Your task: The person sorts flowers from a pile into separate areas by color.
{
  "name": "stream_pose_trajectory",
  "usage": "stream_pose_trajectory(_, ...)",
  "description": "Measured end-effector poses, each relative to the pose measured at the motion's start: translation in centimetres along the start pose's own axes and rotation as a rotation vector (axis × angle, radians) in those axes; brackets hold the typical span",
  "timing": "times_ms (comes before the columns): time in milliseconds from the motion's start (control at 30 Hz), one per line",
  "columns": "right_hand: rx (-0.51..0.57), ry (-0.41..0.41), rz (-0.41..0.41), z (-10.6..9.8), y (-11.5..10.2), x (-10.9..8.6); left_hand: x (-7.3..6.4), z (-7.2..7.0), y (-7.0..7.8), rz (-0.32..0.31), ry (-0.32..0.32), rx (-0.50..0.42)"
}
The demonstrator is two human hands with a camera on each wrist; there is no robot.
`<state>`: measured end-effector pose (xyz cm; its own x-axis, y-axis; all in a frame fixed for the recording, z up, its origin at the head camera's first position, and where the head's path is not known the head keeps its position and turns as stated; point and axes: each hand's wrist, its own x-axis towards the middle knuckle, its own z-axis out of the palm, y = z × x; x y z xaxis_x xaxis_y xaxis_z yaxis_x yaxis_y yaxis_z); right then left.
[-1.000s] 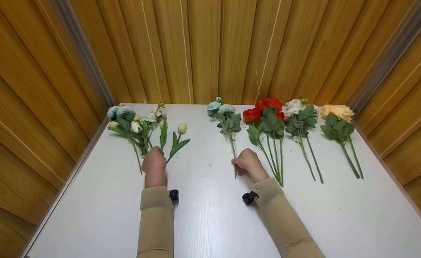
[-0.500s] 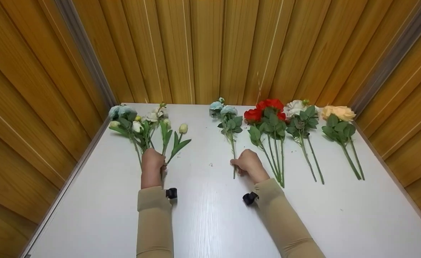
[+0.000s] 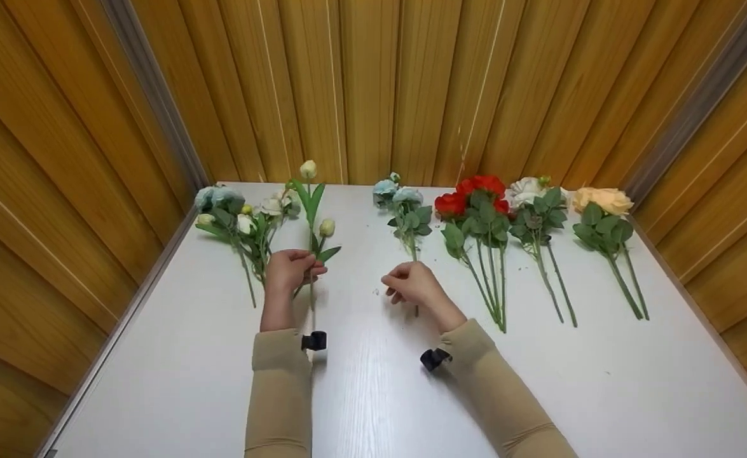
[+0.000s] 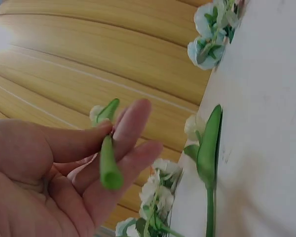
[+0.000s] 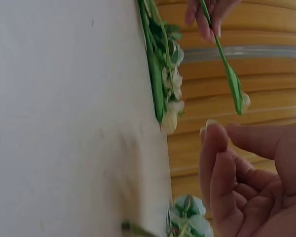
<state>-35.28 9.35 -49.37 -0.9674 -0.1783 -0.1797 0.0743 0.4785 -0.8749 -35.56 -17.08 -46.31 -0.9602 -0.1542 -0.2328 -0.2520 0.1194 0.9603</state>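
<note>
My left hand (image 3: 289, 272) pinches the green stem of a pale yellow tulip (image 3: 308, 169) between thumb and fingers. In the left wrist view the stem's cut end (image 4: 110, 173) points toward the camera, raised off the table. A second tulip (image 3: 327, 228) lies just behind that hand, its lower stem partly hidden. My right hand (image 3: 419, 284) holds nothing; its fingers are loosely bent above the stem of the light blue flowers (image 3: 407, 197). In the right wrist view a gap shows between its thumb and the held tulip (image 5: 233, 88).
On the white table (image 3: 367, 381), blue, white and tulip blooms (image 3: 246, 222) lie at the left. Red roses (image 3: 480, 194), white flowers (image 3: 526, 191) and peach roses (image 3: 602, 200) line the right. A wood-panelled wall (image 3: 373, 89) closes the back.
My left hand has lifted one tulip from the left group and shifted right with it. My right hand has let go of the blue flowers' stem and moved slightly left.
</note>
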Motion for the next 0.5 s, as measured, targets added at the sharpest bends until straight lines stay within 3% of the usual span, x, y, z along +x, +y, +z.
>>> stream_pose_trajectory(133, 0.142, -0.096, -0.114, 2.6, -1.3, -0.2, -0.1, 2.4, 0.4, 0.039, -0.04, -0.067)
stream_pose_trajectory(300, 0.29, -0.128, -0.154, 5.2, -1.9, -0.1, -0.2, 5.3, 0.1, 0.087, -0.092, -0.133)
stream_pose_trajectory(433, 0.338, -0.067, -0.162, 6.1, -2.0, 0.3, -0.1, 6.6, -0.1, 0.118, -0.082, -0.068)
stream_pose_trajectory(500, 0.329, -0.034, -0.168, 6.2, -2.1, 0.6, 0.0, 6.7, -0.3, 0.139, -0.059, 0.011)
